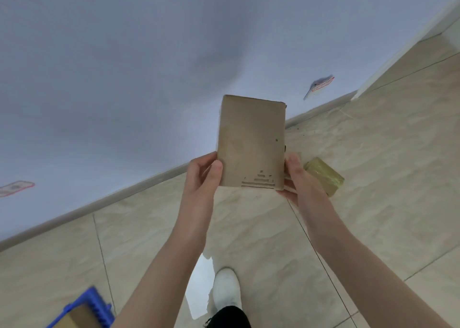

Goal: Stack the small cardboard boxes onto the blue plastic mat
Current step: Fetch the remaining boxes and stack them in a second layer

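A small brown cardboard box (251, 140) is held up in front of me at chest height, its flat face toward the camera, torn at the lower edge. My left hand (202, 174) grips its lower left side and my right hand (297, 178) grips its lower right side. The blue plastic mat (93, 307) shows at the bottom left corner, with another cardboard box (72, 319) lying on it. A box wrapped in yellowish tape (324, 175) lies on the floor behind my right hand.
Beige floor tiles (373, 203) run to a white wall (124, 78) with a grey skirting board (99, 200). My white shoe (226, 290) is on the floor below the box. Red-edged stickers (321, 86) are on the wall.
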